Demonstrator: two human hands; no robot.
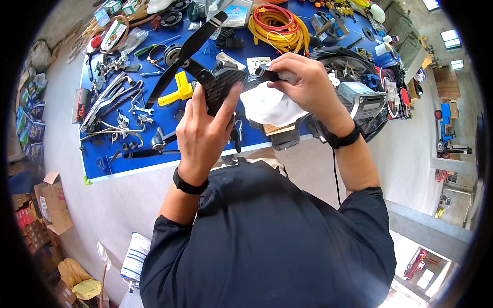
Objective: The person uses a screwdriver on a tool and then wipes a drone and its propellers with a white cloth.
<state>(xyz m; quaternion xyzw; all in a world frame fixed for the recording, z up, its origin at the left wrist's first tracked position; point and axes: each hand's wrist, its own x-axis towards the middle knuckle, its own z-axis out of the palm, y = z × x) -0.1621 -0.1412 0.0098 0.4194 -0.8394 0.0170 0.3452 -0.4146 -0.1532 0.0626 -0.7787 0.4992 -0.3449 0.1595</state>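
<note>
My left hand [201, 134] is wrapped round the dark carbon-fibre body of a drone [226, 88], held up over the front of the table. From it an arm with a motor and a long black propeller [201, 37] reaches to the upper left. Lower left, another black propeller [139, 153] shows near the table's front edge. My right hand [310, 84] pinches a small black block-like part [267, 74] between thumb and fingers, a short way right of the drone body. Under the right hand lies a crumpled white cloth [269, 107].
A yellow T-shaped tool [177, 90] and several wrenches [139, 109] lie on the blue table [110, 146] to the left. Coiled red and yellow hoses [280, 30] sit at the back. Right of my hands are a black bag [334, 55] and a silver boxy unit [362, 95].
</note>
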